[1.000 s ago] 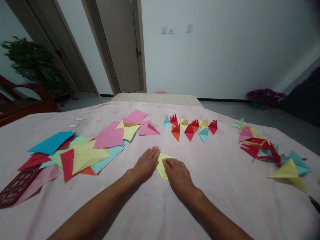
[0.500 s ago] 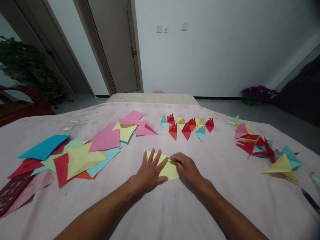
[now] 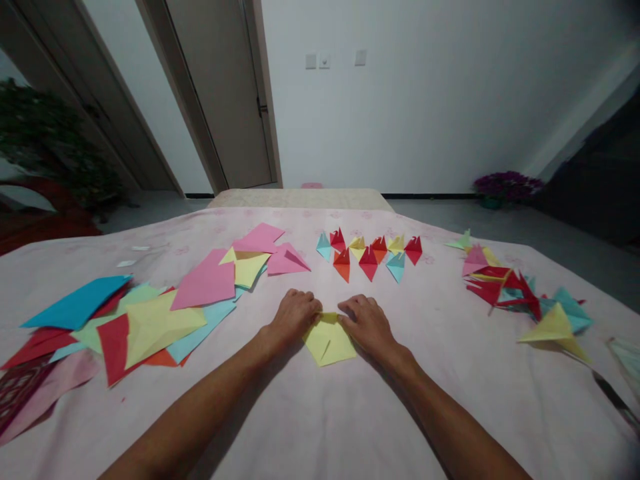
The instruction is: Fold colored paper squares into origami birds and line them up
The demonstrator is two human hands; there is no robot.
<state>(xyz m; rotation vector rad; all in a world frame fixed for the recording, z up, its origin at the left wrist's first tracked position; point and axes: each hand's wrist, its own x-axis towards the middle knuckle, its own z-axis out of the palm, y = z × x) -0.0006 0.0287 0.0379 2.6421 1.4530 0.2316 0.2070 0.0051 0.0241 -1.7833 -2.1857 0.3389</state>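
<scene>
A yellow sheet of origami paper (image 3: 330, 343) lies on the cloth in front of me, its far edge turned over in a narrow fold. My left hand (image 3: 296, 313) grips its far left corner with the fingers curled. On the far right corner, my right hand (image 3: 367, 325) pinches the same edge between thumb and bent fingers. A short crease or slit shows in the middle of the sheet. The fingertips partly hide both far corners. Beyond the hands stand several small folded paper birds (image 3: 369, 262) in red, orange, yellow and light blue, set in rows.
Loose coloured paper (image 3: 160, 323) spreads over the left side, with pink sheets (image 3: 205, 280) farther back. A heap of folded paper pieces (image 3: 500, 290) lies at the right, near a dark slim tool (image 3: 615, 400). A pale pink cloth (image 3: 320, 427) covers the table.
My left hand has gone from lying flat with spread fingers to gripping the paper's far left corner. The far edge is now folded over. The view has shifted slightly.
</scene>
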